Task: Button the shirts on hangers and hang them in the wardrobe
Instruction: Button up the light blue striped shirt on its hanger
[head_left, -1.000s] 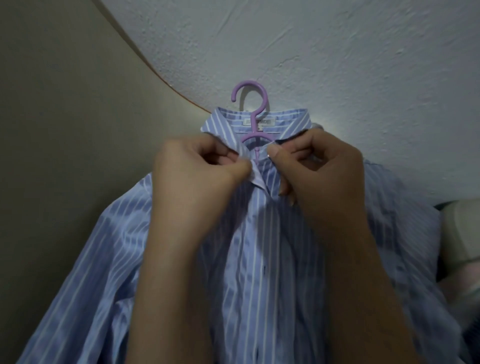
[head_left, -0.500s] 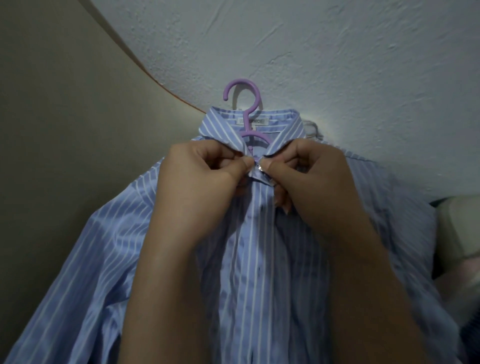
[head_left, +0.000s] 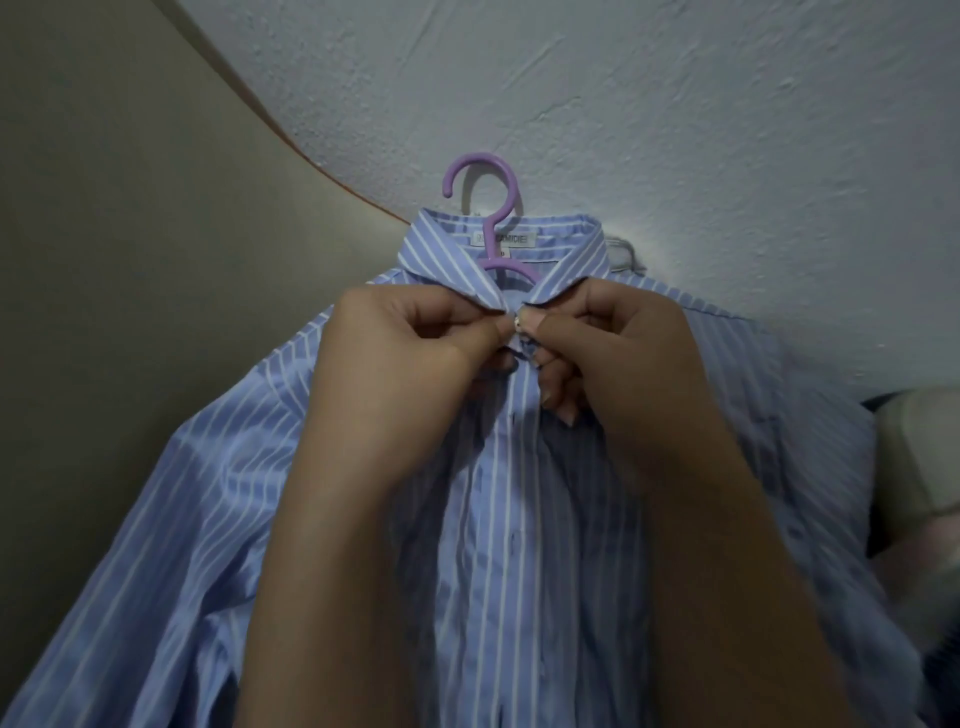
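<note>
A blue shirt with white stripes (head_left: 519, 519) lies spread out on a purple plastic hanger (head_left: 488, 213), whose hook sticks out above the collar. My left hand (head_left: 410, 358) pinches the left edge of the placket just below the collar. My right hand (head_left: 613, 353) pinches the opposite edge, thumb tip against the top button. Both sets of fingertips meet at the collar's base. My forearms cover much of the shirt front.
The shirt rests on a white textured surface (head_left: 675, 130). A beige surface (head_left: 104, 260) fills the left side. Pale rounded objects (head_left: 924, 467) sit at the right edge.
Both hands have drawn the two collar edges together; the gap at the top of the placket has narrowed. The view has shifted slightly.
</note>
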